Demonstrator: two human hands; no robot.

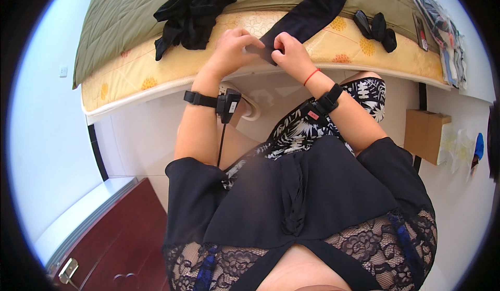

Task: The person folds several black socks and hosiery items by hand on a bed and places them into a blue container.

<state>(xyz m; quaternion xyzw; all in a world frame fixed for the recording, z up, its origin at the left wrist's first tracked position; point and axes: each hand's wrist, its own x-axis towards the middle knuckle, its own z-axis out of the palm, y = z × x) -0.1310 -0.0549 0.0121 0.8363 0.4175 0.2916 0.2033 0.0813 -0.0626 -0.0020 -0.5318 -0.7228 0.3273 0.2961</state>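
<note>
A long, narrow pair of black tights [307, 17] lies folded over the bed's near edge, its near end thin and see-through. My left hand [234, 51] curls at the left side of that sheer end, thumb and fingers closed on the fabric. On the other side my right hand [292, 55] has its fingers bent in a pinch on the same end. The fabric is stretched between the two hands; the exact grip points are partly hidden by my fingers. To the left lies a crumpled black garment [195, 17]. Rolled black socks [377, 30] rest to the right.
The yellow flowered mattress [133, 77] has an olive quilt [125, 25] across its far side. Folded clothes [448, 35] are stacked at the right end. A cardboard box [424, 134] stands lower right; a dark red wooden panel [117, 239] is lower left.
</note>
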